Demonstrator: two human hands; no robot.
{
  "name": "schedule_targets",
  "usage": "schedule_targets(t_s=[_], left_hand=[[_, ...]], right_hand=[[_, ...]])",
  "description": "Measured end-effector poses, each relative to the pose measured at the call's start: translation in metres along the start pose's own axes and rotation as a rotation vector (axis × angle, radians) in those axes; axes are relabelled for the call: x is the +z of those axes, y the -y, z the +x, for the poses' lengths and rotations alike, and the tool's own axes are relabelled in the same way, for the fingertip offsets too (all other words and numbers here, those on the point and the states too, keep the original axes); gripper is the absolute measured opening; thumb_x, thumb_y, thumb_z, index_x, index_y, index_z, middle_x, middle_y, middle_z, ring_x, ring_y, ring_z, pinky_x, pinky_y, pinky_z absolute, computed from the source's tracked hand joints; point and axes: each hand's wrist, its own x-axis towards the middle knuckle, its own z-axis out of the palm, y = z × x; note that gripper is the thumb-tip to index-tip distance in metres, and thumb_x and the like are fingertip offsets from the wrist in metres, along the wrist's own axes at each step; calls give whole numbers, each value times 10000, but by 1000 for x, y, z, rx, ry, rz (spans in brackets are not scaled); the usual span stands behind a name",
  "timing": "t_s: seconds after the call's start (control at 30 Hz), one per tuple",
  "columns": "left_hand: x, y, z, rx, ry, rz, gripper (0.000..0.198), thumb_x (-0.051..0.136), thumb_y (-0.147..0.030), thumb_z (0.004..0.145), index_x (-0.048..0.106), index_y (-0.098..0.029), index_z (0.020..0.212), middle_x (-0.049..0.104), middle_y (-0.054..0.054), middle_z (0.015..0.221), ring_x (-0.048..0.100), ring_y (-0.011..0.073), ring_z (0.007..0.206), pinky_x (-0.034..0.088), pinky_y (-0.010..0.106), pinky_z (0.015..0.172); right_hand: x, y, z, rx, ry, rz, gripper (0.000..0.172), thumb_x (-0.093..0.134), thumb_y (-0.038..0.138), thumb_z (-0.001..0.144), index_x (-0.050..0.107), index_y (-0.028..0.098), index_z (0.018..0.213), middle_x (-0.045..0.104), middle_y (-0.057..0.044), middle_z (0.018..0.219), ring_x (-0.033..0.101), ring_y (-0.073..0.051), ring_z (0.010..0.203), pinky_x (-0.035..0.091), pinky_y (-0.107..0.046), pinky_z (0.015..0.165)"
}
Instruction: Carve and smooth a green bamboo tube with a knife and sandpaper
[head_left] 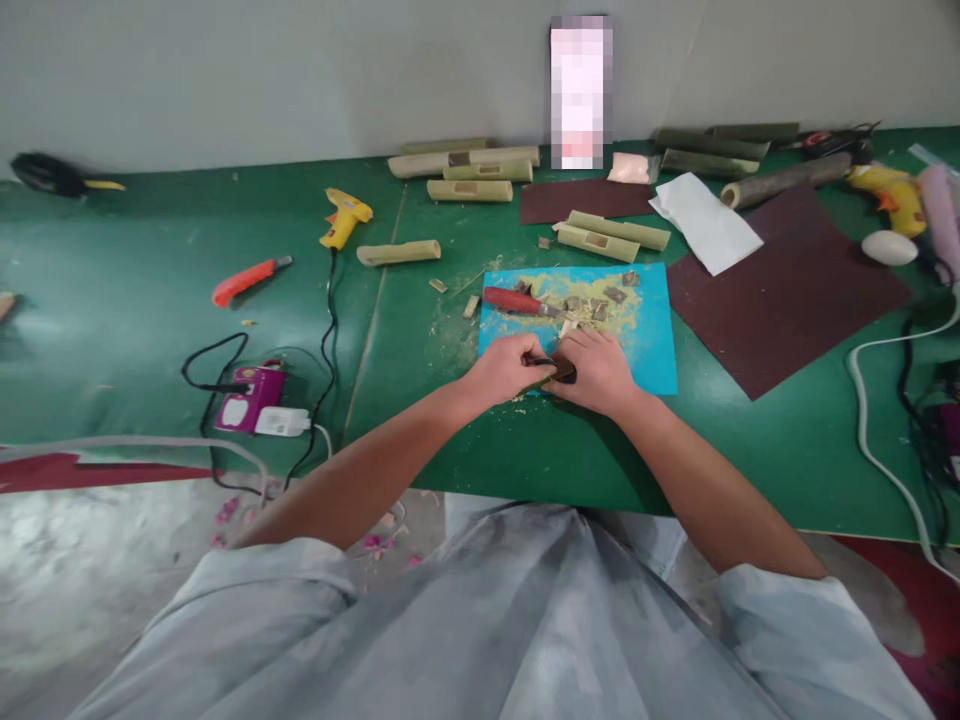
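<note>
Left hand [504, 370] and right hand [598, 372] both closed on small dark piece [559, 371] over blue mat [656, 345] (probably to catch shavings), red-handled knife [517, 300] parked just behind.

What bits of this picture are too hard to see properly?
Head view:
- Small dark piece: mostly covered by the left hand and the right hand, so its shape is unclear.
- Tall pink-and-white upright object by the wall: blurred into squares.
- Pale pink tube: cut off by the right edge.
- Black object with a yellow tip, far left: too small to identify.
</note>
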Motion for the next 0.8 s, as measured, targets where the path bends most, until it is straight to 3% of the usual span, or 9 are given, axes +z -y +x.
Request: schedule_targets(t_s=[0.43,0.57,0.67,0.8], left_hand=[[-21,16,-36,-107,-39,47,269,734,-402,742,597,-173,704,520,-51,575,436,91,522,291,211,482],[-34,20,-48,-72,-64,56,232,748,-382,745,649,-173,720,532,-51,575,450,87,528,314,207,498],[-43,20,-44,-22,-289,14,215,766,-359,743,658,-175,723,542,-46,593,458,88,552,338,215,525],[-49,17,-14,33,-665,-106,219,728,-321,780,595,-177,683,485,-52,565,407,79,518,302,220,492]], right_hand=[[1,2,-2,-17,-24,47,336,759,464,766,640,207,945,652,-67,987,546,-263,957,328,-372,816],[-1,3,-3,-32,-24,46,312,755,435,776,648,210,965,652,-63,1010,545,-260,969,327,-371,827],[-5,6,-5,-16,-32,43,295,727,442,809,652,213,979,655,-67,1027,542,-261,986,324,-374,826],[-10,8,-7,82,-134,-10,298,666,456,866,662,210,1034,654,-84,1066,535,-276,1029,328,-390,822]])
